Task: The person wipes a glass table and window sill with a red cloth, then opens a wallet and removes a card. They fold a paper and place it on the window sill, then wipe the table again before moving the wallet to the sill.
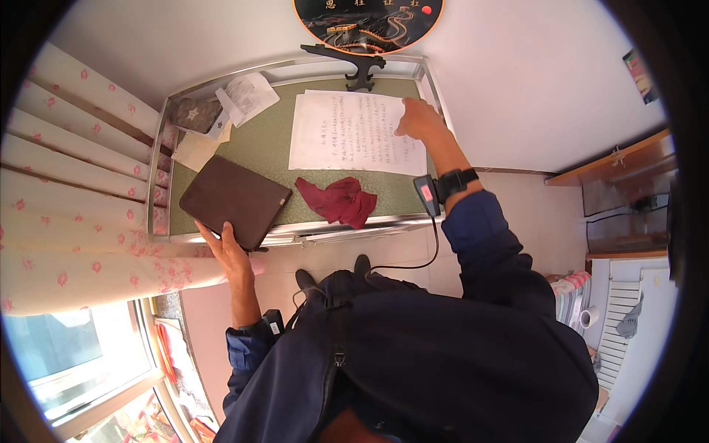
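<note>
My left hand grips the near edge of a dark brown zip case, thumb on top and some fingers hidden beneath. The case lies tilted across the table's front left, its near corner over the metal rim. At the right edge of a stack of handwritten paper sheets, my right hand has its fingers curled onto the paper. Between the case and the table's front edge, a crumpled dark red cloth lies near the sheets.
The green-topped table has a raised metal frame. A black display stand stands at its back, below an oval decorated plaque. Papers and a star-marked box fill the back left corner. Flowered curtains hang leftward.
</note>
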`<action>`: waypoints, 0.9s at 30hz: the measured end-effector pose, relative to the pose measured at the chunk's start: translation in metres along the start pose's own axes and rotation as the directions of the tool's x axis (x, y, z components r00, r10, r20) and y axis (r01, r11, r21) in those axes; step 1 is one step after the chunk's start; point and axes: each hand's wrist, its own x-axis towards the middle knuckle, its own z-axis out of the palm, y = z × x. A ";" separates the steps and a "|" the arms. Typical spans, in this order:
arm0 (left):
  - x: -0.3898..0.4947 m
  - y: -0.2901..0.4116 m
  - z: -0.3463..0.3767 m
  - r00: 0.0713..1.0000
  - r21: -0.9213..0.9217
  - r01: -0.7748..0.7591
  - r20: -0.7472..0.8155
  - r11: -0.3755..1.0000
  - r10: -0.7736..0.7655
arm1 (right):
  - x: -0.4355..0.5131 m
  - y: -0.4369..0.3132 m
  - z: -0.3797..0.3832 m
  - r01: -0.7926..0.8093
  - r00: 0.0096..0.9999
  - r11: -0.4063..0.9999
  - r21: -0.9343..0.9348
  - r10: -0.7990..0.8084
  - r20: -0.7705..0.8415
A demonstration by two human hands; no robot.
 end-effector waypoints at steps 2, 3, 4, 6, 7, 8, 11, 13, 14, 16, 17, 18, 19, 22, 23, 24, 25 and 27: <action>-0.002 0.005 -0.006 0.993 0.130 0.088 0.068 0.988 -0.097 | 0.026 0.002 -0.004 0.004 1.000 0.999 -0.036 -0.003 0.028; -0.003 0.011 -0.013 0.969 0.199 0.194 0.115 0.961 -0.219 | 0.038 0.002 -0.004 0.039 0.998 0.999 -0.034 -0.037 0.055; -0.005 0.016 -0.016 0.915 0.292 0.333 0.128 0.897 -0.382 | 0.048 0.003 -0.003 0.074 0.994 0.997 -0.032 -0.071 0.081; -0.007 0.022 -0.017 0.932 0.224 0.303 0.135 0.926 -0.338 | 0.064 0.005 0.000 0.131 0.985 0.990 -0.061 -0.123 0.118; -0.008 0.024 -0.017 0.926 0.202 0.325 0.130 0.924 -0.354 | 0.069 0.005 0.001 0.150 0.982 0.984 -0.091 -0.138 0.128; -0.010 0.026 -0.018 0.927 0.225 0.345 0.072 0.911 -0.368 | 0.073 0.005 0.001 0.156 0.980 0.977 -0.145 -0.135 0.145; -0.017 0.025 -0.024 0.944 0.328 0.328 -0.079 0.886 -0.321 | 0.076 0.000 -0.004 0.135 0.977 0.969 -0.208 -0.095 0.190; -0.025 0.025 -0.033 0.977 0.473 0.206 -0.152 0.857 -0.151 | 0.074 -0.004 -0.013 0.129 0.971 0.960 -0.247 -0.072 0.228; -0.032 0.026 -0.037 0.983 0.516 0.114 -0.184 0.849 -0.021 | 0.072 -0.005 -0.016 0.134 0.968 0.954 -0.269 -0.068 0.241; -0.046 0.032 -0.041 0.987 0.450 -0.067 -0.099 0.890 0.125 | 0.069 -0.008 -0.023 0.118 0.964 0.962 -0.245 -0.052 0.262; -0.053 0.036 -0.042 0.985 0.427 -0.094 -0.089 0.900 0.145 | 0.068 -0.009 -0.025 0.118 0.962 0.966 -0.230 -0.053 0.269; -0.061 0.040 -0.039 0.993 0.335 -0.089 -0.047 0.938 0.111 | 0.068 -0.010 -0.026 0.117 0.965 0.964 -0.238 -0.053 0.258; -0.071 0.043 -0.034 0.998 0.251 -0.056 -0.012 0.966 0.061 | 0.068 -0.010 -0.026 0.116 0.967 0.962 -0.246 -0.053 0.248; -0.085 0.052 -0.020 0.992 0.162 -0.020 0.128 0.987 -0.001 | 0.069 -0.009 -0.025 0.144 0.966 0.966 -0.216 -0.090 0.241; -0.088 0.053 -0.015 0.986 0.177 -0.011 0.165 0.984 -0.018 | 0.070 -0.008 -0.025 0.142 0.967 0.964 -0.224 -0.088 0.238; -0.092 0.052 -0.010 0.980 0.129 0.050 0.187 0.990 -0.074 | 0.070 -0.007 -0.025 0.156 0.966 0.961 -0.230 -0.099 0.240; -0.094 0.052 -0.007 0.966 0.114 0.063 0.241 0.991 -0.089 | 0.070 -0.007 -0.025 0.153 0.967 0.953 -0.261 -0.090 0.238; -0.096 0.052 -0.003 0.930 0.093 0.096 0.347 0.991 -0.123 | 0.068 -0.006 -0.027 0.157 0.962 0.948 -0.276 -0.084 0.260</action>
